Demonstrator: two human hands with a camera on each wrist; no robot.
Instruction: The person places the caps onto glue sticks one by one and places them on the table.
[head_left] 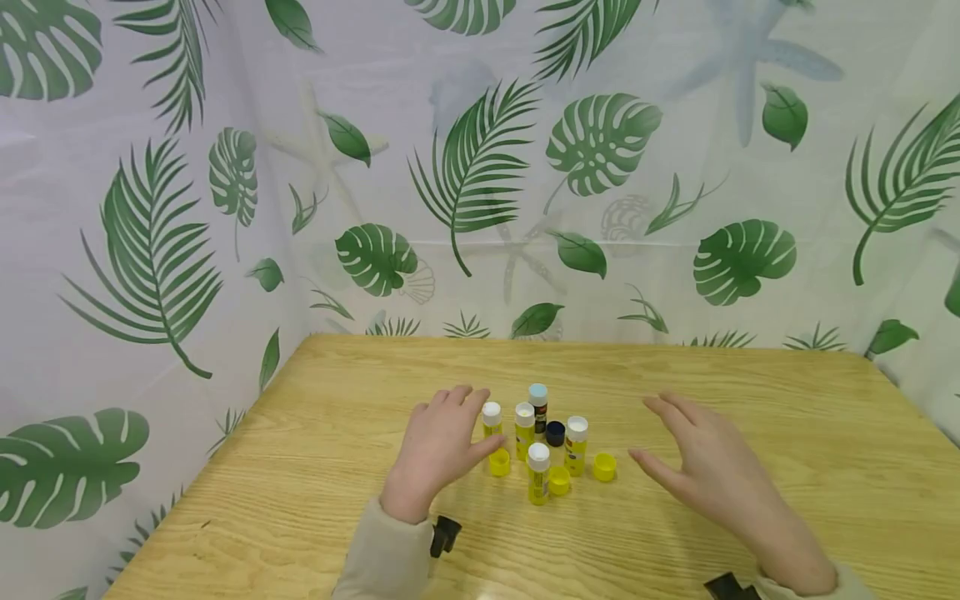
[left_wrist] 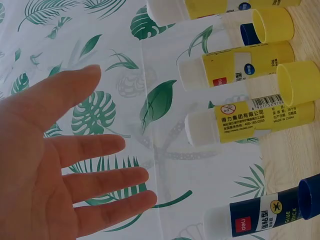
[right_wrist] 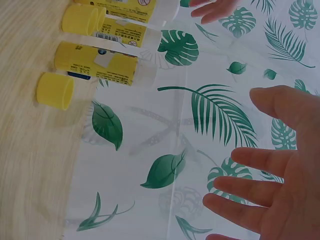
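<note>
Several yellow glue sticks [head_left: 538, 482] with white tops stand upright and uncapped in a loose group on the table. Behind them is a dark blue glue stick [head_left: 540, 417], its label readable in the left wrist view. Among the sticks sit three yellow caps [head_left: 604, 467] and a dark blue cap [head_left: 555, 433]. My left hand [head_left: 442, 442] hovers at the group's left side, fingers extended and thumb apart, close by the leftmost yellow stick [head_left: 491, 415]. To the right of the caps, my right hand [head_left: 708, 458] is held out with spread fingers. Both hands are empty.
The wooden table [head_left: 315, 467] extends to all sides of the group. A white cloth [head_left: 480, 308] printed with green leaves hangs along its back and left edges. Black straps [head_left: 446, 536] show at the sleeve cuffs.
</note>
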